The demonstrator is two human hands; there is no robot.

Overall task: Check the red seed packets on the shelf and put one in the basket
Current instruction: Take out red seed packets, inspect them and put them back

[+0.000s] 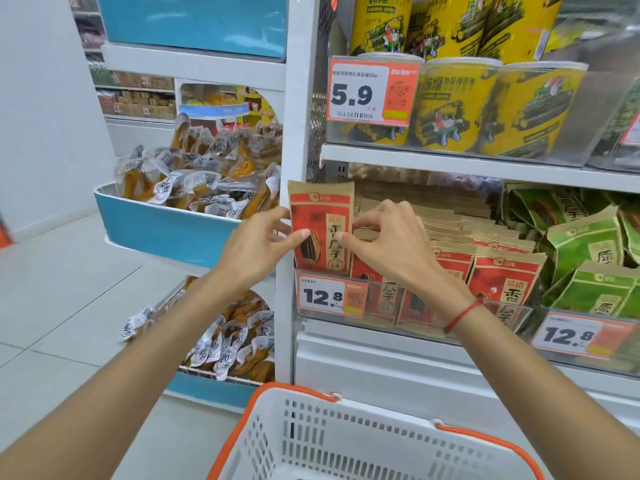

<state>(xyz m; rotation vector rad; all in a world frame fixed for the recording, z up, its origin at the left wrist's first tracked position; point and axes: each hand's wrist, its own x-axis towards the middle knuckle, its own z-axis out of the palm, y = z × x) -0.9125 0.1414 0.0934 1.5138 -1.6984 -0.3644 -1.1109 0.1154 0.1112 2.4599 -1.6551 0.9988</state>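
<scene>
One red and brown seed packet (320,216) stands raised above its row at the left end of the shelf. My left hand (256,244) pinches its left edge with thumb and fingers. My right hand (384,237) pinches its right edge, thumb on the front. Behind and to the right, more red seed packets (502,282) stand in rows in a clear tray. The white basket (311,441) with orange rim and handles sits below the shelf, near the bottom of the view, with nothing visible inside it.
Green packets (585,261) fill the shelf to the right. Yellow tubs (450,102) stand on the shelf above. Price tags (332,296) hang on the shelf front. Blue bins of wrapped snacks (194,181) stand to the left over a pale tiled floor.
</scene>
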